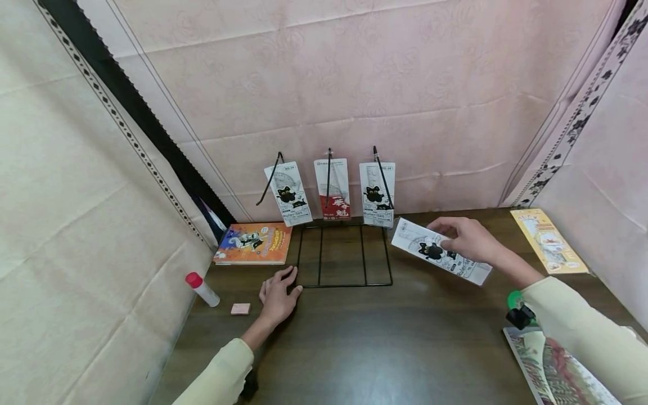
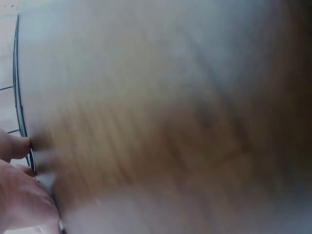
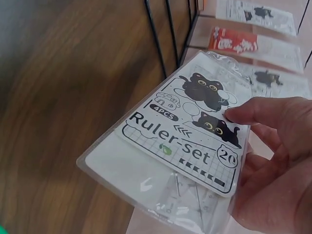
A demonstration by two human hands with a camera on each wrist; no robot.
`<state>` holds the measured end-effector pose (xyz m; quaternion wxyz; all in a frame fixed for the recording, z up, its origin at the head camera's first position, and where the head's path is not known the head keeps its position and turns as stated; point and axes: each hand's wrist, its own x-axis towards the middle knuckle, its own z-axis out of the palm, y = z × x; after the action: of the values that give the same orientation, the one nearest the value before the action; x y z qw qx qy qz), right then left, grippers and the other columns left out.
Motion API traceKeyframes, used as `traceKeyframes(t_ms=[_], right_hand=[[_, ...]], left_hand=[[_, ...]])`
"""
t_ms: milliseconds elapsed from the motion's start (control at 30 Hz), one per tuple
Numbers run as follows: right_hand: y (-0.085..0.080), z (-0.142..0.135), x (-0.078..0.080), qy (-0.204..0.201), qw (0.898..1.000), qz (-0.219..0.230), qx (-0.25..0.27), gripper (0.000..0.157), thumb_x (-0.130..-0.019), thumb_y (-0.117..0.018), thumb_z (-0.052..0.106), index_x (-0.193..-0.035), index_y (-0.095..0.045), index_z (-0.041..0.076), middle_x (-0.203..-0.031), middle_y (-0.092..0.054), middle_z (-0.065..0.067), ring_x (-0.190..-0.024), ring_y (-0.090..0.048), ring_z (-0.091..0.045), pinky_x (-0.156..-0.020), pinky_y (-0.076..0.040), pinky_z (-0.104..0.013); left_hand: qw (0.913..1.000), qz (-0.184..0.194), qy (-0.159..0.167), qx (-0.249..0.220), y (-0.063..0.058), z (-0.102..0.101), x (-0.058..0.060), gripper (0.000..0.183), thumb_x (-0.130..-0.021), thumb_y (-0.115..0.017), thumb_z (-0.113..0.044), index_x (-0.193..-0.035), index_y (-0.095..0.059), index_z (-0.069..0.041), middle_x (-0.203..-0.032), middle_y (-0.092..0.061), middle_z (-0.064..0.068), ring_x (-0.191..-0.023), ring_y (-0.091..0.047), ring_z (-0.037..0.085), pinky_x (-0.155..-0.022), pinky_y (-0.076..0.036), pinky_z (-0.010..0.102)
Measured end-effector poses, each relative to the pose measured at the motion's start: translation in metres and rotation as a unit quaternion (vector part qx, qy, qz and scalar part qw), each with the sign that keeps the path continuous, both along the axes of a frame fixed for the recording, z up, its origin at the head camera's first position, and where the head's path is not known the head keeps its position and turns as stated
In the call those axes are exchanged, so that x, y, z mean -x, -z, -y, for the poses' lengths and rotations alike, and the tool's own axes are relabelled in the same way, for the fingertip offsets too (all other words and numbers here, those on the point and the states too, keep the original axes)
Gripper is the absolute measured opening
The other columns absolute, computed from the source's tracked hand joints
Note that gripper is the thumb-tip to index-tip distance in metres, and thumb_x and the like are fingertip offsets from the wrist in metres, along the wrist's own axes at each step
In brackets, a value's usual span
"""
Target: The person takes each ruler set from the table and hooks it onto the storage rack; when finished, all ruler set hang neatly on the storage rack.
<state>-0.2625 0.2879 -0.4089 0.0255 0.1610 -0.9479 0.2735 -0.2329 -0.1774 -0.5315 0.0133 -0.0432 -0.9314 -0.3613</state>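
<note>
My right hand (image 1: pixel 468 239) pinches a ruler set (image 1: pixel 435 250) in a clear sleeve, thumb on its printed face. Black cats and the words "Ruler-set" show on this package (image 3: pixel 187 117) in the right wrist view. It is tilted, just right of a black wire display rack (image 1: pixel 344 286). My left hand (image 1: pixel 278 298) holds the rack's near left corner between thumb and fingers. Three packs hang on the rack's hooks: a cat ruler set (image 1: pixel 288 194) at left, a red and white pack (image 1: pixel 332 188) in the middle, another cat ruler set (image 1: pixel 377 194) at right.
An orange book (image 1: pixel 253 244) lies left of the rack. Nearer are a red-capped glue stick (image 1: pixel 202 289) and a pink eraser (image 1: pixel 240 309). At right lie a yellow booklet (image 1: pixel 549 242) and a picture-covered book (image 1: pixel 557 368), partly under the right sleeve. Pink cloth walls enclose the table.
</note>
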Motion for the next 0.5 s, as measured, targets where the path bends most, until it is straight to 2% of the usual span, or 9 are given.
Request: traceKeyframes(t_ms=[200,500], right_hand=[[0.001,0.02,-0.004,-0.015,1.0,0.01,0.005,0.038,-0.086,-0.067,0.01,-0.12,-0.065,0.025,-0.104,-0.071,-0.002,-0.083,-0.066,-0.017,-0.07,-0.048,-0.03],[-0.002,0.055,-0.002,-0.034,0.999,0.018,0.027,0.04,-0.084,-0.065,0.008,-0.119,-0.065,0.028,-0.105,-0.07,0.001,-0.072,-0.065,-0.013,-0.063,-0.05,-0.029]], left_hand=[[1.0,0.002,0.003,-0.002,0.0,0.0,0.0,0.056,-0.095,-0.061,-0.024,-0.147,-0.042,-0.017,-0.156,-0.033,0.003,-0.14,-0.022,0.041,-0.111,0.001,0.065],[1.0,-0.003,0.004,-0.001,0.001,0.001,0.002,0.055,-0.095,-0.061,-0.023,-0.146,-0.043,-0.016,-0.155,-0.035,0.004,-0.138,-0.024,0.042,-0.11,0.001,0.066]])
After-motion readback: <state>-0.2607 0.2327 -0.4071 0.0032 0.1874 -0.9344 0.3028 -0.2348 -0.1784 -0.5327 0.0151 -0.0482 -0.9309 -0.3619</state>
